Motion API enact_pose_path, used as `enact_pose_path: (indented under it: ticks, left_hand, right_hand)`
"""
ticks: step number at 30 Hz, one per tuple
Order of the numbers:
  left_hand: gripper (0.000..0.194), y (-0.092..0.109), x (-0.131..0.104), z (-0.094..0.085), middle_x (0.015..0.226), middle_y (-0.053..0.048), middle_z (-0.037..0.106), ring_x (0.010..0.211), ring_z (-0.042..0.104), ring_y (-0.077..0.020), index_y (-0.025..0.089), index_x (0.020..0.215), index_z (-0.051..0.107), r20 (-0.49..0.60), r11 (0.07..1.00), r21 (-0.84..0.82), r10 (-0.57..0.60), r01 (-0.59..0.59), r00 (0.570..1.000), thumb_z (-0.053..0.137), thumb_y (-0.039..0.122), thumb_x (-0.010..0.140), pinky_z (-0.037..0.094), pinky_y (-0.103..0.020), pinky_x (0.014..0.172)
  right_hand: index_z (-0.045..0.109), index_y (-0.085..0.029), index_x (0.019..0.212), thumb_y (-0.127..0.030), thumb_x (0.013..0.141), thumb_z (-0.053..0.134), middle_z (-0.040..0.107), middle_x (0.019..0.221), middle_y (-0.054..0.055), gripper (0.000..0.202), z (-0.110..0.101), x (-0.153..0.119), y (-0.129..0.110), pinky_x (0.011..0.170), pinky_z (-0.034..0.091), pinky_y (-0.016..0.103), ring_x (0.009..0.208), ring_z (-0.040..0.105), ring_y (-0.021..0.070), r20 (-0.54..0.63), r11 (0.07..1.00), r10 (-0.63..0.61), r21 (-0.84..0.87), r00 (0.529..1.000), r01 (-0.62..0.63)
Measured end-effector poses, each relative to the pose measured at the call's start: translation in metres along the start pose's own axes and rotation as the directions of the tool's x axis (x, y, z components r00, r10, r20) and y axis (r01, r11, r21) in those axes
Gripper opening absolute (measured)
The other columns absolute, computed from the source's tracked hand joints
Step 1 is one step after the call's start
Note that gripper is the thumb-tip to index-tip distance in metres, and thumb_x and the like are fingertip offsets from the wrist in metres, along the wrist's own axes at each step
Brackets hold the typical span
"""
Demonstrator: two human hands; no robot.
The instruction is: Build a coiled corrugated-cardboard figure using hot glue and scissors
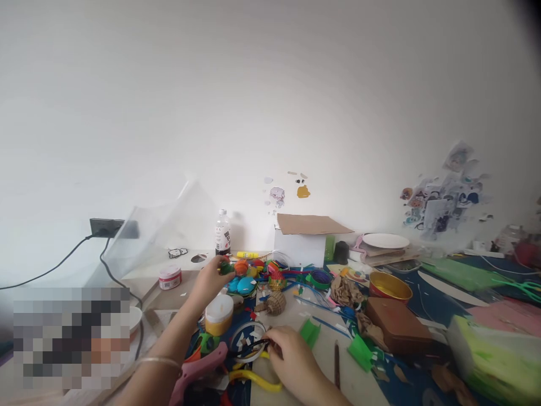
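My left hand [214,276] reaches to the back of the cluttered table, its fingers closed around a small dark green thing [227,267] beside an orange ball [241,267] and blue round pieces [246,285]. Nearer to me, my right hand [288,352] pinches a thin black strip [258,342] over a round clear container [236,348] with white scraps in it. Yellow-handled scissors [257,379] lie just below that container. A jar with yellow contents [218,316] stands between my two arms.
A dark-capped bottle is absent; a labelled bottle [223,232] and a white box [298,248] stand by the wall. Right of centre are a golden bowl [390,286] and a brown block [397,324]. A pink tool [203,369] lies by my left forearm.
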State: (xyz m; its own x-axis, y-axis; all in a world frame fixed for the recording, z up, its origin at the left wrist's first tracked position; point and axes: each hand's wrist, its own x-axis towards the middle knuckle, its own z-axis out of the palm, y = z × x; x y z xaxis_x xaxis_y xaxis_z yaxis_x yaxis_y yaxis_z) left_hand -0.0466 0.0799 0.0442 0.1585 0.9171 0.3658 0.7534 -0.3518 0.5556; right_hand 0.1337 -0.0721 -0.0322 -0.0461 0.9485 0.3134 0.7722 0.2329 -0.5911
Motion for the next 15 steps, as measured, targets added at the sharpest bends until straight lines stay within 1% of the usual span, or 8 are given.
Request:
enact_pose_path:
  ticks: [3,5,7,9,11,15]
  left_hand:
    - [0.030,0.025,0.022,0.008,0.094,-0.005,0.064,0.084,0.061,-0.0194,0.017,0.103,0.055,0.118,0.989,0.053,0.132,-0.139,0.984,0.061,0.029,0.077,0.049,-0.032,0.071]
    - [0.027,0.040,0.036,0.019,0.101,-0.006,0.062,0.087,0.060,-0.0185,0.015,0.106,0.055,0.203,0.969,0.095,0.207,-0.229,0.957,0.056,0.031,0.084,0.050,-0.037,0.075]
    - [0.028,0.052,0.048,0.031,0.108,-0.007,0.059,0.091,0.060,-0.0193,0.015,0.109,0.055,0.283,0.942,0.151,0.249,-0.299,0.926,0.054,0.031,0.087,0.050,-0.040,0.078]
    - [0.029,0.058,0.057,0.043,0.112,-0.008,0.058,0.095,0.059,-0.0203,0.016,0.112,0.054,0.350,0.912,0.222,0.255,-0.344,0.902,0.054,0.030,0.087,0.050,-0.041,0.080]
    - [0.029,0.060,0.063,0.052,0.114,-0.008,0.057,0.096,0.059,-0.0207,0.016,0.113,0.054,0.401,0.880,0.298,0.235,-0.369,0.886,0.054,0.030,0.087,0.050,-0.041,0.080]
    - [0.030,0.056,0.069,0.058,0.114,-0.008,0.057,0.097,0.058,-0.0211,0.016,0.113,0.053,0.473,0.812,0.416,0.190,-0.409,0.860,0.054,0.030,0.087,0.050,-0.042,0.080]
  right_hand:
    - [0.069,-0.019,0.095,-0.006,0.072,0.046,0.068,0.093,0.008,0.035,0.000,0.000,0.001,0.081,0.043,0.028,0.092,0.060,0.0216,0.004,1.000,-0.026,-0.012,1.000,0.026]
    - [0.068,-0.019,0.096,-0.006,0.072,0.046,0.068,0.093,0.008,0.035,0.001,0.000,0.002,0.082,0.043,0.028,0.092,0.060,0.0216,0.011,0.999,-0.044,-0.015,0.999,0.044]
    - [0.068,-0.019,0.096,-0.006,0.072,0.046,0.068,0.093,0.008,0.035,0.001,0.000,0.004,0.082,0.043,0.028,0.092,0.060,0.0218,0.019,0.999,-0.048,-0.021,0.999,0.048]
    - [0.068,-0.019,0.096,-0.006,0.071,0.046,0.068,0.094,0.007,0.035,0.002,0.001,0.005,0.082,0.043,0.028,0.093,0.059,0.0218,0.023,0.999,-0.047,-0.025,0.999,0.047]
    - [0.067,-0.019,0.096,-0.007,0.071,0.046,0.068,0.095,0.007,0.035,0.002,0.002,0.006,0.082,0.043,0.028,0.094,0.059,0.0219,0.030,0.998,-0.049,-0.027,0.998,0.050]
    - [0.066,-0.020,0.095,-0.008,0.073,0.046,0.068,0.096,0.008,0.032,0.002,0.004,0.006,0.080,0.043,0.029,0.093,0.058,0.0227,0.056,0.995,-0.074,-0.062,0.996,0.078]
